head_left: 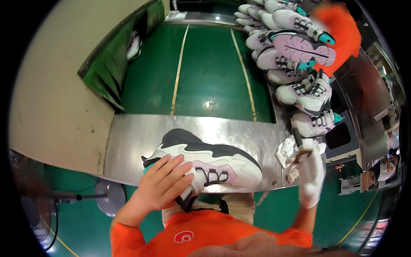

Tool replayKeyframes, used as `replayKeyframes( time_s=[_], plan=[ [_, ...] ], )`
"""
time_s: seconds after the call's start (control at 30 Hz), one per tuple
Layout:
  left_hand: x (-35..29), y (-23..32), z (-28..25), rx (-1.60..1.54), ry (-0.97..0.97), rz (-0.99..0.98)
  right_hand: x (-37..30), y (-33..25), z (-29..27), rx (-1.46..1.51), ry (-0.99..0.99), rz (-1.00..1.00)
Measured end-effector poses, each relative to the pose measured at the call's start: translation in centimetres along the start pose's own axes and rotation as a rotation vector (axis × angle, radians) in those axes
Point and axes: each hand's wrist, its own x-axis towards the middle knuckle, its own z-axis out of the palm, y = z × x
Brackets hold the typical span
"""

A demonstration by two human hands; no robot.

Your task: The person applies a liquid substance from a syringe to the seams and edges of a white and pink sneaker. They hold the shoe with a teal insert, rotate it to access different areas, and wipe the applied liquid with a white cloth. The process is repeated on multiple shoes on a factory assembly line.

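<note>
The light, soft shoe [205,160] is held down at its heel by the flat, open left hand [165,184], while a small brush [303,150], it seems, is gripped in the gloved right hand [309,173].

We logged one sneaker [205,162] on the tabletop [128,145], centre, left hand [165,184] upon its heel end. To its right: right hand [309,171], a rag [286,150] beside it. Behind right: piled sneakers [291,55]. Behind the tabletop: a conveyor belt [209,68].

no packages, signs or screens anywhere really, only a small white round logo patch [183,236] on the chest of the orange shirt [205,240], bottom centre, too warped by the lens to make out
</note>
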Motion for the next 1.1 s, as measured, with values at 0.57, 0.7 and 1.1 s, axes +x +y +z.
replayKeyframes(
  time_s=[0.57, 0.7, 1.1],
  plan=[
    [12.6, -28.7, -0.1, 0.385, 0.109, -0.752, -2.9, 11.0, 5.0, -1.052, 0.47, -0.202],
    [9.0, -41.9, 2.6, 0.58, 0.071, -1.075, -3.0, 11.4, 4.5, -1.0, 0.503, -0.17],
    [17.3, -17.5, 8.9, 0.13, -0.165, -0.241, -2.2, 6.5, 6.2, -0.896, 0.51, 0.113]
  ],
)
